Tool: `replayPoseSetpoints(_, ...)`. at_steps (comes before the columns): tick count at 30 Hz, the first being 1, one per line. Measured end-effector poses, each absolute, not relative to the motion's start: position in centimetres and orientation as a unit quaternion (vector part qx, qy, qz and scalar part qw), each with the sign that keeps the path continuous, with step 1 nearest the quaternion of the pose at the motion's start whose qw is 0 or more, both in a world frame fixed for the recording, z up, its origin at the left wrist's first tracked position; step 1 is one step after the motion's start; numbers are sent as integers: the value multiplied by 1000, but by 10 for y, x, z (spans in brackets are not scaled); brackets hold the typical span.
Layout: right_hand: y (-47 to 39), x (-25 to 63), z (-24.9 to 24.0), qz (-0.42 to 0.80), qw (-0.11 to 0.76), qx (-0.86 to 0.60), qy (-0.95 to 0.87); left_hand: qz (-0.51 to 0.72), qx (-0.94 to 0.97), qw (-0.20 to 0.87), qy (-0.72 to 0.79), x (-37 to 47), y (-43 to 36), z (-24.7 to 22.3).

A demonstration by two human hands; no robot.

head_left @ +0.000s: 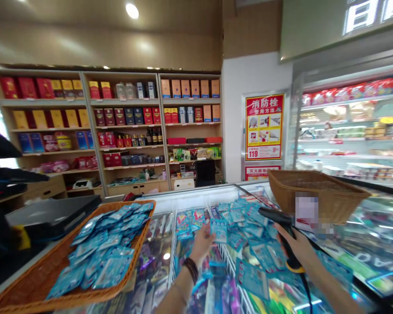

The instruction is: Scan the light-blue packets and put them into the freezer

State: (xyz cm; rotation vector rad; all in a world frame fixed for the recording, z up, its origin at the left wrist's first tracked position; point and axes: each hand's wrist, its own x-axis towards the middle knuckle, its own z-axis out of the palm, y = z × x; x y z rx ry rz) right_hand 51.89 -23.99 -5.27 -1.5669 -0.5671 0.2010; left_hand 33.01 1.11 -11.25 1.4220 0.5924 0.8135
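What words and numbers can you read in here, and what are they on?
"消防栓": top of the red poster
"使用方法": below that, same poster
"119": bottom left, same poster
"灭火器": start of the lower red sign; the rest is unclear
Too small or blurred: print on the blue packets, the shelf boxes and the basket's label.
The bright sign, top right, is cut off; I can't be sure of it.
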Motion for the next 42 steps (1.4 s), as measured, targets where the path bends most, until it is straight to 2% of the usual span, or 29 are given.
replayPoseSetpoints(6, -275, 546, -58, 46, 653, -723, -223, 239, 683, 656, 216, 408, -42, -95)
replayPoseSetpoints(12, -276, 540, -52, 57, 640, -732, -226, 329, 661, 656, 157, 421, -62, -67)
replayPoseSetpoints(15, -257, 524, -45, 69, 641, -726, -238, 377, 674, 621, 135, 391, -45, -58)
replayPoseSetpoints(19, -212, 490, -37, 111, 650, -703, -267, 434, 728, 507, 156, 322, -4, -47)
replayPoseSetpoints(25, -129, 417, -30, 213, 682, -613, -338, 473, 770, 299, 307, 180, 70, -28)
replayPoseSetpoints(30, -82, 351, -37, 299, 686, -549, -373, 330, 811, 123, 467, 56, 103, -17)
replayPoseSetpoints(35, -65, 320, -63, 357, 651, -531, -408, 104, 891, 92, 433, -6, 105, -20)
replayPoseSetpoints(39, -68, 320, -77, 369, 641, -549, -390, 60, 896, 37, 439, 1, 104, -25)
replayPoseSetpoints(42, -72, 324, -78, 360, 660, -556, -355, 94, 859, 27, 502, 10, 100, -26)
